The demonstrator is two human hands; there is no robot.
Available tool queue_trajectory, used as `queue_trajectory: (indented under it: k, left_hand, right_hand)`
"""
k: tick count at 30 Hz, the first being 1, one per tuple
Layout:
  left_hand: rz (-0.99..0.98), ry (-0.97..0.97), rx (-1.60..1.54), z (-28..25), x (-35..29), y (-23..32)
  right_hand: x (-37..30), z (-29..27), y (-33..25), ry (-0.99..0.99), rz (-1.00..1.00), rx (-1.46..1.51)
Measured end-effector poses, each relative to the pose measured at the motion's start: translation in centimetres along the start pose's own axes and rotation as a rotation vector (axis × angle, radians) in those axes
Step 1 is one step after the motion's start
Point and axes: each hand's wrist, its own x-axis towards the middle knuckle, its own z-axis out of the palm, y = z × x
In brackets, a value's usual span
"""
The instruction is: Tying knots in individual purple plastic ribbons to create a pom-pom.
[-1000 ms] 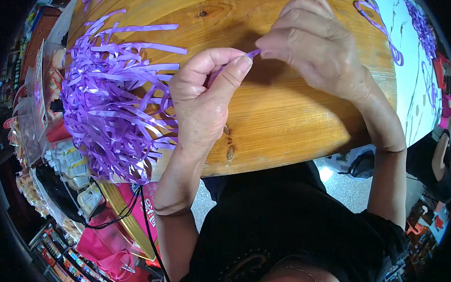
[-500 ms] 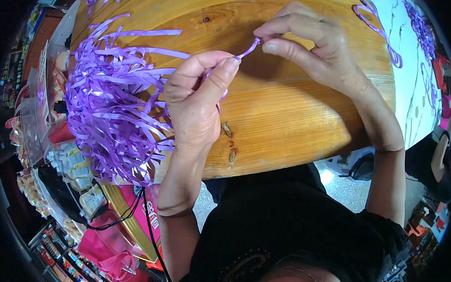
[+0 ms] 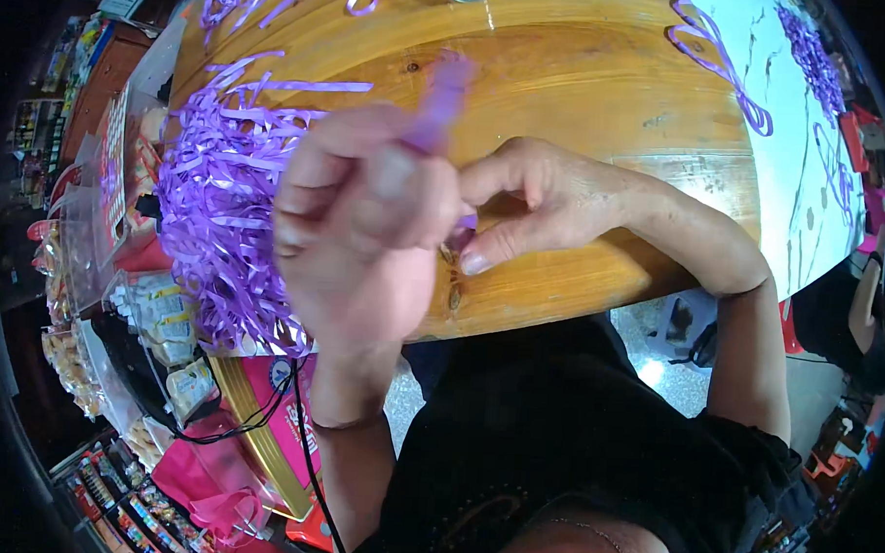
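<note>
- Left hand, blurred, pinches a purple ribbon that rises over the table.
- Right hand nips its lower end between thumb and forefinger.
- Best kept taut and untwisted, clear of the ribbon pile just beside it.

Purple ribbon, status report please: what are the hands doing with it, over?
Left hand raised, blurred, pinching purple ribbon strip. Right hand pinching its lower end. Ribbon pile at left on wooden table. Nothing blocking.
</note>
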Motion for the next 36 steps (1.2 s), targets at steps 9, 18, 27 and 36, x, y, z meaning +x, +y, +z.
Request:
queue_trajectory:
  k: [9,18,27,36]
  left_hand:
    - [0.109,0.097,-0.113,-3.3,0.0,6.2]
    - [0.318,0.509,0.554,-9.2,-1.6,6.2]
    - [0.499,0.179,1.518,-3.3,-0.3,-2.8]
    - [-0.231,0.254,0.531,-0.4,-0.4,-4.8]
  right_hand:
    - [-6.6,-3.9,-2.1,0.459,0.119,-0.144]
    - [-9.6,-5.9,-0.7,0.681,0.138,-0.237]
    - [-5.6,-3.2,-1.7,0.524,0.051,-0.32]
    - [-5.9,-2.8,-3.7,0.679,-0.042,-0.399]
